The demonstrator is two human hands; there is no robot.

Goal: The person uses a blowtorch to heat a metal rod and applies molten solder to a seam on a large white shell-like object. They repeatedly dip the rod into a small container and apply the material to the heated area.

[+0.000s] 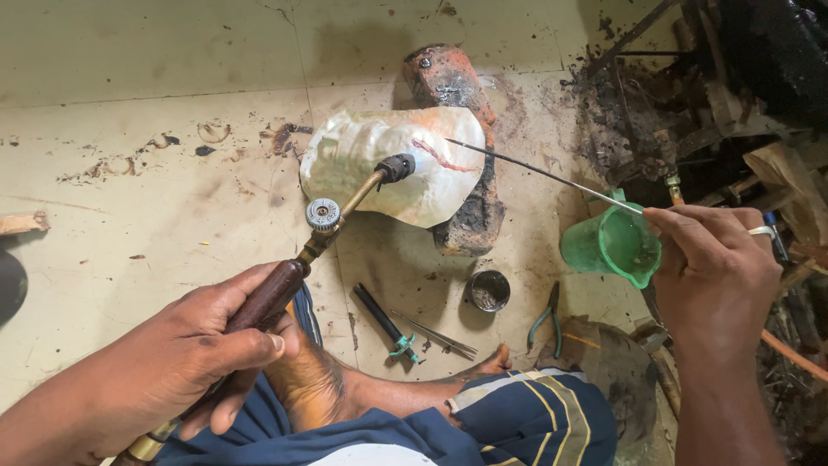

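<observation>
Two hands busy over a pale tiled floor (129, 69). Left hand (181, 345) is wrapped tight round the dark wooden handle of a blowtorch (323, 226); brass neck runs up toward 1 o'clock from the hand, black nozzle tip sits over a shiny shell-like plate (388, 164). Plate leans on a charred brick (461, 129), well apart from the left hand. Right hand (716, 267) pinches a thin metal rod (543, 175) between thumb and fingers; rod stretches toward 10 o'clock, its tip just over the plate's right part near a reddish streak, close to the nozzle. Green plastic cup (612, 246) touches or sits just beside the right hand at its 9 o'clock.

Between the hands on the floor: small round tin (490, 290), pliers (545, 318), tweezers (435, 335), a black pen-like tool (384, 321). Open floor at 9 to 11 o'clock of the plate; dark debris pile (673, 112) crowds 2 o'clock. Crossed legs in blue cloth at 6 o'clock.
</observation>
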